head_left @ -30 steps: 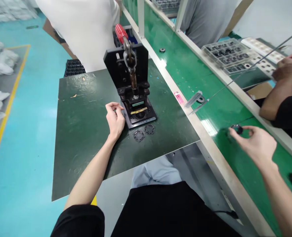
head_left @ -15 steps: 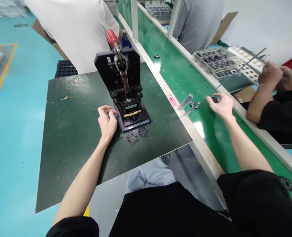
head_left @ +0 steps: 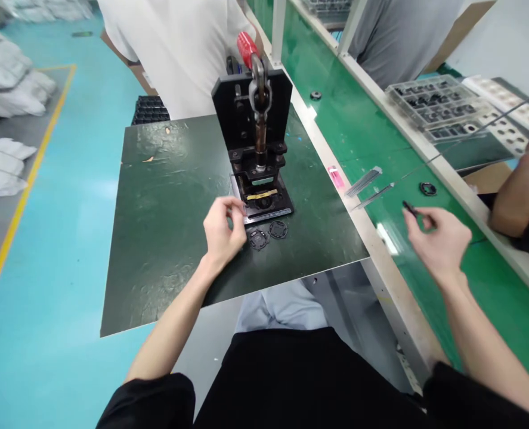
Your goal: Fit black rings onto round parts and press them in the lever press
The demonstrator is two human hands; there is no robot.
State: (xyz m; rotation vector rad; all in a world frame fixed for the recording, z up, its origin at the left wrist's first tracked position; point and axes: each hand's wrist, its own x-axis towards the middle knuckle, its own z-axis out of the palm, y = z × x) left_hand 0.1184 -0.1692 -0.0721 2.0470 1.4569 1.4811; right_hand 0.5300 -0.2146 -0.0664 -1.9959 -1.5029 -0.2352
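My right hand (head_left: 441, 241) is over the green conveyor, pinching a small black round part (head_left: 410, 208) edge-on between thumb and fingers. Another black ring-shaped part (head_left: 427, 189) lies on the belt just beyond it. My left hand (head_left: 225, 231) is at the near left corner of a black hand press (head_left: 271, 210), its fingers curled; what they hold, if anything, is hidden. The press has a red-gripped lever (head_left: 247, 49) standing up and a yellow strip (head_left: 262, 195) across its lower part. In front of its base lie two flat black discs (head_left: 258, 239), side by side.
The press stands on a dark green board (head_left: 166, 196). Grey thin strips (head_left: 365, 182) and a pink item (head_left: 335, 177) lie by the conveyor's pale rail (head_left: 392, 286). Across the belt are a clear parts tray (head_left: 438, 101) and another person's arm (head_left: 521, 185). A person in white (head_left: 175, 53) is behind the press.
The view has swung left, shifting the scene rightward. My right hand has come back from the belt with a black part; the disc beside the grey strips is gone. My left hand stays by the press.
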